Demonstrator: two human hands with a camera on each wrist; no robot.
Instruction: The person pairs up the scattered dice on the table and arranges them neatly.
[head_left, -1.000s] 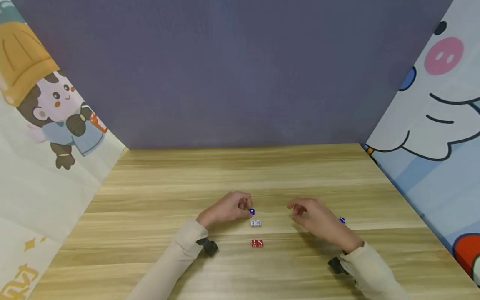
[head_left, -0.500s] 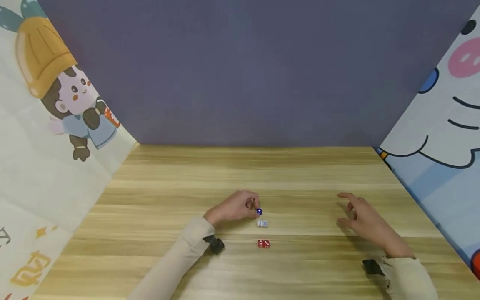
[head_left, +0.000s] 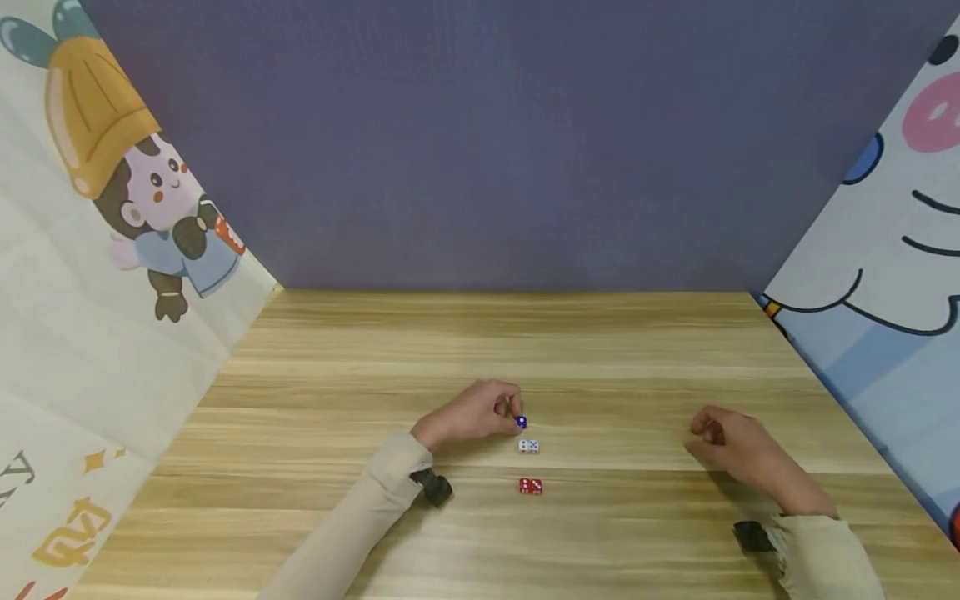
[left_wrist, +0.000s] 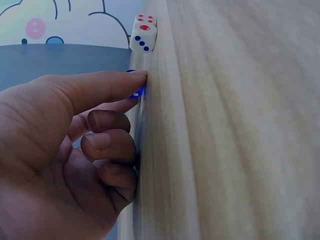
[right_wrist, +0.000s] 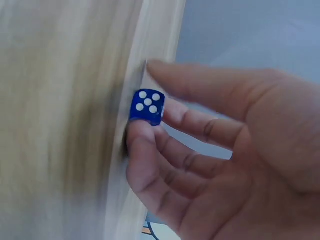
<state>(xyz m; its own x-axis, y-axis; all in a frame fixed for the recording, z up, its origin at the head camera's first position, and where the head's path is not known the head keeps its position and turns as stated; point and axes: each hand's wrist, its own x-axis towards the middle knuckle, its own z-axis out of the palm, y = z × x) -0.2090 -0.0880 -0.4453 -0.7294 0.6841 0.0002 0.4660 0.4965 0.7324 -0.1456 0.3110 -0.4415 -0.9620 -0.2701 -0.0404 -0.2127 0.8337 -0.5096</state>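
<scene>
My left hand pinches a blue die between thumb and index finger at the tabletop; in the left wrist view the fingertips hide most of that die. Just in front of it lie two white dice side by side. Off to the right, my right hand is low over the table around another blue die, its five-dot face showing. The index finger touches this die from one side, while the thumb tip stands slightly apart from it. The head view does not show the second blue die, which the hand covers.
Two red dice sit side by side nearer to me than the white ones. The wooden table ends at a dark grey panel behind, with cartoon-printed sheets at left and right.
My right hand has moved right to the second blue die, opening wide and then drawing its fingers closer around it. The left hand stays at its die. The head view has shifted slightly.
</scene>
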